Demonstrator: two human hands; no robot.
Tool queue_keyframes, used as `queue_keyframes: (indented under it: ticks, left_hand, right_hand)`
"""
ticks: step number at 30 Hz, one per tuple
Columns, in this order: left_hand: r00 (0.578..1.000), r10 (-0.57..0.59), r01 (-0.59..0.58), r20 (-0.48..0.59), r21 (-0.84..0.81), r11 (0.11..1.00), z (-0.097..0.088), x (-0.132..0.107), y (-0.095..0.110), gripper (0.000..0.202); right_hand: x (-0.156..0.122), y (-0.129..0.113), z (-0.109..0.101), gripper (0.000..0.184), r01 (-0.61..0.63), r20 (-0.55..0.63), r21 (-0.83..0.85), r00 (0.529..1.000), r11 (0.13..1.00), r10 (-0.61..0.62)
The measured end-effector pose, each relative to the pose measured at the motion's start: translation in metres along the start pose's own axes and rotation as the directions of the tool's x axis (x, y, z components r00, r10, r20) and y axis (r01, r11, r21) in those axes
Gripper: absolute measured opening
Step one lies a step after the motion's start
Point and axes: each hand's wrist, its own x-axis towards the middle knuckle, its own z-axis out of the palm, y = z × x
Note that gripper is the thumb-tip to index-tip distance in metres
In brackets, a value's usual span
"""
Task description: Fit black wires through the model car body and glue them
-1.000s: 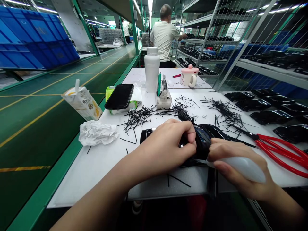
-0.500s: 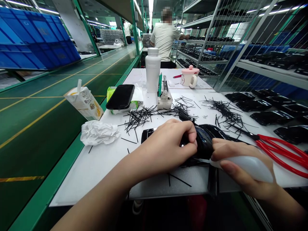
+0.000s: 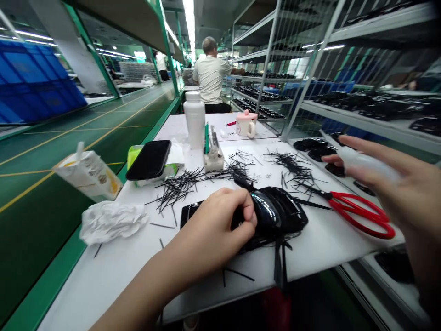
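A glossy black model car body (image 3: 287,209) lies on the white worktable, its doors standing out at the sides. My left hand (image 3: 225,223) is closed over its middle, thumb and curled forefinger together; the fingertips are hidden. Up at the right, clear of the car, my right hand (image 3: 389,179) grips a small white squeeze bottle (image 3: 368,164) with a thin nozzle pointing up and left. Red-handled scissors (image 3: 361,214) lie to the right of the car. Thin black strips (image 3: 182,186) are strewn in piles behind it.
On the table stand a white bottle (image 3: 195,120), a lidded mug (image 3: 246,125), a phone (image 3: 149,159), crumpled tissue (image 3: 112,223) and a drink carton (image 3: 91,174). A green conveyor (image 3: 113,133) runs along the left. Racks of black car bodies (image 3: 389,105) line the right. A person (image 3: 211,78) sits ahead.
My right hand has lifted the squeeze bottle away from the car, up and to the right. My left hand stays on the car. The whole view has shifted.
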Motion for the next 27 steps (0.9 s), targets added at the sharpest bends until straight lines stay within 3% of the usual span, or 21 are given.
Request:
queue_keyframes:
  ticks: [2,4,10,15,17,20,22,23,24,26,27]
  left_hand:
    - [1.0,0.019,-0.018,0.016,-0.006,1.0,0.001,-0.001,-0.001,0.015]
    - [0.998,0.038,-0.037,0.044,-0.022,0.999,0.001,-0.001,-0.001,0.017]
    - [0.996,0.074,-0.07,0.059,-0.059,0.996,0.002,0.001,0.001,0.02]
    - [0.995,0.064,-0.059,0.074,-0.059,0.996,0.003,0.0,0.001,0.022]
    - [0.995,0.067,-0.063,0.067,-0.065,0.996,0.003,-0.001,0.001,0.022]
    - [0.995,0.073,-0.068,0.061,-0.078,0.995,0.004,-0.002,0.001,0.023]
    - [0.995,0.077,-0.071,0.067,-0.087,0.994,0.003,-0.001,0.001,0.023]
    - [0.994,0.08,-0.073,0.069,-0.09,0.993,0.003,-0.001,0.002,0.024]
    - [0.994,0.079,-0.073,0.069,-0.092,0.993,0.003,0.0,0.002,0.024]
    - [0.995,0.077,-0.071,0.062,-0.09,0.993,0.003,0.0,0.002,0.025]
    - [0.996,0.075,-0.07,0.057,-0.088,0.994,0.002,0.001,0.002,0.025]
  right_hand:
    - [0.02,0.017,-0.015,0.05,-0.074,0.123,-0.168,0.988,0.983,0.095]
    - [0.034,0.039,-0.023,0.043,-0.107,0.212,-0.284,0.962,0.953,0.171]
    - [0.038,0.083,-0.02,0.036,-0.092,0.243,-0.339,0.953,0.936,0.182]
    - [0.041,0.092,-0.015,0.036,-0.055,0.253,-0.355,0.955,0.933,0.153]
    - [0.043,0.091,-0.016,0.045,-0.076,0.23,-0.38,0.958,0.922,0.174]
    - [0.038,0.08,-0.019,0.063,-0.108,0.104,-0.431,0.98,0.896,0.168]
    - [0.027,0.064,-0.018,0.052,-0.056,0.119,-0.461,0.985,0.886,0.124]
    - [0.02,0.056,-0.015,0.042,0.012,0.209,-0.465,0.973,0.885,0.096]
    - [0.013,0.048,-0.012,0.034,0.114,0.358,-0.453,0.932,0.884,0.063]
    - [0.0,0.035,-0.002,0.022,0.297,0.609,-0.396,0.793,0.869,0.007]
    - [-0.005,0.032,0.003,0.021,0.358,0.676,-0.376,0.737,0.855,-0.011]
